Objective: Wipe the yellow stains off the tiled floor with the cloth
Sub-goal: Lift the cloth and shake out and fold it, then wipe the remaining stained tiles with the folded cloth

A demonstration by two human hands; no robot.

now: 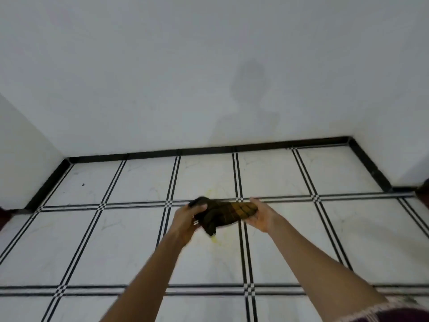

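Note:
A dark checked cloth [222, 213], stained yellow on its right part, is held between both hands above the white tiled floor [130, 247]. My left hand [188, 219] grips its left end with curled fingers. My right hand [261, 214] holds the right end from below, fingers curved around the cloth's edge. A small yellow stain [214, 239] lies on the tile just below the hanging corner of the cloth. A faint yellow smear [212, 191] shows on the tile behind the cloth.
White walls [162, 89] with a black skirting [209, 150] close the floor at the back, left and right. Black double lines cross the tiles. A dark red sleeve [399, 314] shows at the bottom right.

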